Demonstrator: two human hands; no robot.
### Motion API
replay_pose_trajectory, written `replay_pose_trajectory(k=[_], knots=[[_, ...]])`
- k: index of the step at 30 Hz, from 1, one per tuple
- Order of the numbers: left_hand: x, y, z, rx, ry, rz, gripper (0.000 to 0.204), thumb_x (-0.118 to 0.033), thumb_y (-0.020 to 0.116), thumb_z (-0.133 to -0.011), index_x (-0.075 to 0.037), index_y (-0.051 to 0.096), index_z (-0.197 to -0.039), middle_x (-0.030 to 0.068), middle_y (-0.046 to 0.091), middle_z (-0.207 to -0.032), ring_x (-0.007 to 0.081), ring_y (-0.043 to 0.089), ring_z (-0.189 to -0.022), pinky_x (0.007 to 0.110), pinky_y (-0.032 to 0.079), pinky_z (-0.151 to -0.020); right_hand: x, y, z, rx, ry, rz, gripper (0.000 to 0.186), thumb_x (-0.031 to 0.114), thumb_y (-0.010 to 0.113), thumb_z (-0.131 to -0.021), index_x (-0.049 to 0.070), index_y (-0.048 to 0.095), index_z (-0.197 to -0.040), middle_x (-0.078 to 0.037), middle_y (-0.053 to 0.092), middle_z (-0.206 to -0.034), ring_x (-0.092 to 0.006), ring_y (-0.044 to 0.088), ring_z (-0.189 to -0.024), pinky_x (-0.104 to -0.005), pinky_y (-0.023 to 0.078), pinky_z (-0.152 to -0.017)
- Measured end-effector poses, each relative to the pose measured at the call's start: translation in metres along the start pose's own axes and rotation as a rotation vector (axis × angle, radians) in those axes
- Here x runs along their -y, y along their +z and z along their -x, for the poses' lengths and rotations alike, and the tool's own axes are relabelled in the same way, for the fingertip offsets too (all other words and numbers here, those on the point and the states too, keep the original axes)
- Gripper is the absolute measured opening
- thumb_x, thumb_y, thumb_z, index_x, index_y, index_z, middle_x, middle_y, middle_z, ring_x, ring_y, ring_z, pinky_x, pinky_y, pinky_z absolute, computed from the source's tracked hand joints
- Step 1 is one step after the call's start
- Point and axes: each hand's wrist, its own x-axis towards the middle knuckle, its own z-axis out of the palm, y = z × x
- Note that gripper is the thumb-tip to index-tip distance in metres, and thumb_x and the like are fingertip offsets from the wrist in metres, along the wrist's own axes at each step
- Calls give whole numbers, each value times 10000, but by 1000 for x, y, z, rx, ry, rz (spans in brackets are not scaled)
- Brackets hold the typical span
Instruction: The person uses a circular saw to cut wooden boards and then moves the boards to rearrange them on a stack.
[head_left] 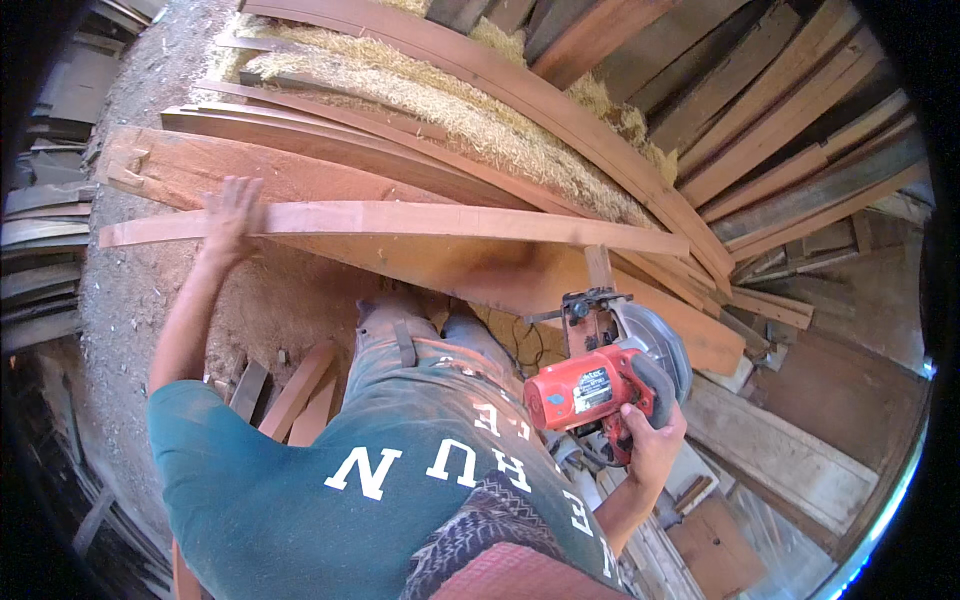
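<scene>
My left hand [232, 215] rests across a long pale reddish wooden strip [420, 222], its fingers stretched out over the strip near its left end. The strip lies over a wider rough board [690, 325]. My right hand [650, 435] grips the handle of a red circular saw [575, 390] with a grey blade guard, at the lower right beside my body. A short upright piece of wood [598, 262] shows just behind the saw, under the strip's right part.
Long boards [480, 85] lie behind, with pale shavings [380, 80] among them. More planks [790, 130] are stacked upper right and along the left edge [40, 260]. A dark cable [525, 340] lies below the bench boards. Offcuts [300, 400] lie by my left side; panels [760, 440] at right.
</scene>
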Motion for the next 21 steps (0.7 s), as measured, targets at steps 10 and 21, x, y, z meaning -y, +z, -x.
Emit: replay_pose_trajectory(k=[10, 21], knots=[[-244, -20, -56, -262, 342, 65, 603, -179, 652, -912, -68, 511, -1488, 211, 518, -1529, 373, 464, -1473, 638, 410, -1141, -4, -30, -79, 128, -171, -212, 602, -62, 677, -781, -65, 641, -1381, -156, 706, -1303, -228, 664, -1194, -370, 480, -1081], [-300, -35, -58, 129, 362, 261, 237, -186, 632, -906, -60, 752, -1067, 203, 784, -995, 368, 778, -970, 519, 615, -829, -50, -86, -157, 202, -207, -109, 541, -96, 674, -812, -84, 642, -1352, -150, 721, -1235, -219, 679, -1141, -358, 511, -1032]])
